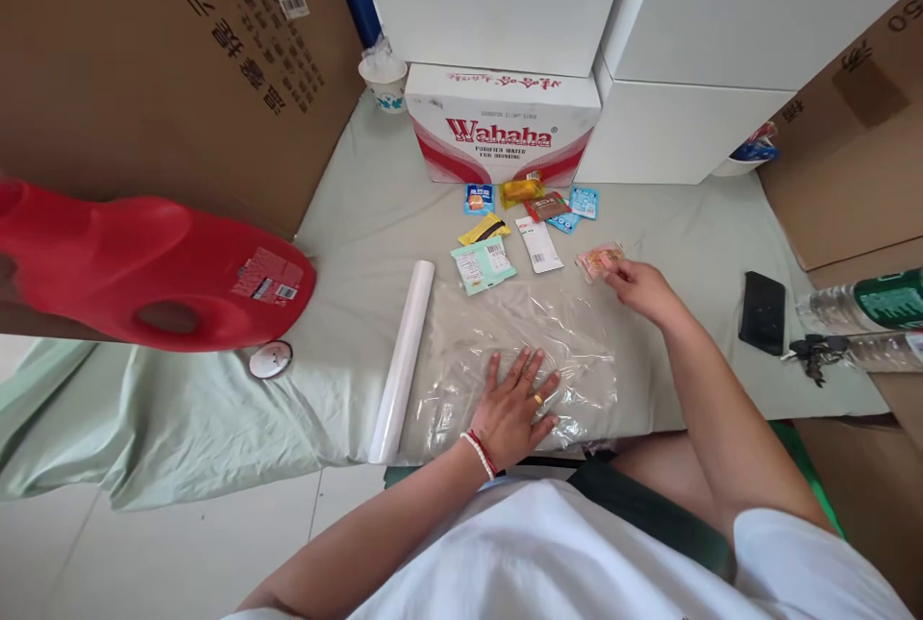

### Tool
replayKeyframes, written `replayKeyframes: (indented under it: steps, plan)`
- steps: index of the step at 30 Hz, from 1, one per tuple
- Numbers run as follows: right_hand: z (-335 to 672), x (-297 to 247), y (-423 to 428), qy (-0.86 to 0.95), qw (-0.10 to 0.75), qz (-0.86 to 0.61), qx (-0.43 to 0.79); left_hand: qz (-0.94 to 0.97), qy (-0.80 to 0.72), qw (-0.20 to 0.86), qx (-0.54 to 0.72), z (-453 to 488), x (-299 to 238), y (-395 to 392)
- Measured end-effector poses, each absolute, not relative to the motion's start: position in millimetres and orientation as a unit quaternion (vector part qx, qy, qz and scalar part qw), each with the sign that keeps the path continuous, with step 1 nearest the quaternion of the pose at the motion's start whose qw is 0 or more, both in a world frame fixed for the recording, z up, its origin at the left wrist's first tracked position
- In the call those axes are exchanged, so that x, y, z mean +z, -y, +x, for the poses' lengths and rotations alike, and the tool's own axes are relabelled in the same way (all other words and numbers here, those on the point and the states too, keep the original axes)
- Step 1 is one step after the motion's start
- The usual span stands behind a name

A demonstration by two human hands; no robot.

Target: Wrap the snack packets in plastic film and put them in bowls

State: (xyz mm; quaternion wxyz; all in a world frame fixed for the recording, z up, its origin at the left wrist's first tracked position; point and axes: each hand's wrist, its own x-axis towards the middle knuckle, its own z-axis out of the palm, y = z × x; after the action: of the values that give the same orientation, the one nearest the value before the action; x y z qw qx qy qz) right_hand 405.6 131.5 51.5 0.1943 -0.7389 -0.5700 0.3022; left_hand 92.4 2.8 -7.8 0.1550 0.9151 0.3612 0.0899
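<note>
My left hand (513, 409) lies flat with fingers spread on a sheet of clear plastic (461, 332), which looks like a large bag; a red and white bracelet is on the wrist. Beyond the sheet's far right corner, my right hand (641, 287) pinches the edge of a small orange-pink snack packet (598, 260). Several other packets lie nearby: a mint green one (483, 264), a white one (537, 245), a yellow one (485, 229), a brown-red one (548, 207) and blue ones. A white roll (404, 360) lies along the plastic's left side.
A Wahaha water carton (505, 125) stands behind the packets, against white cabinets. On the left are a red jug (159, 274), a round white disc (271, 359) and a paper cup (385, 82). A phone (762, 312), keys (816, 357) and bottles (886, 301) lie at the right.
</note>
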Motion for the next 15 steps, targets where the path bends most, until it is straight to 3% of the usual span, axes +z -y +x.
replayKeyframes:
  steps: [8, 12, 15]
  plan:
    - [316.1, 29.3, -314.6, 0.597, 0.233, -0.757, 0.13, 0.92, -0.352, 0.15, 0.084, 91.8, -7.1, -4.4]
    - [308.5, 30.0, -337.7, 0.613, 0.204, -0.754, 0.121, 0.922, -0.35, 0.147, 0.081, 91.8, -8.1, -4.2]
    - [318.0, 46.1, -311.2, 0.597, 0.26, -0.753, 0.09, 0.922, -0.347, 0.148, 0.084, 92.1, -8.7, -4.4]
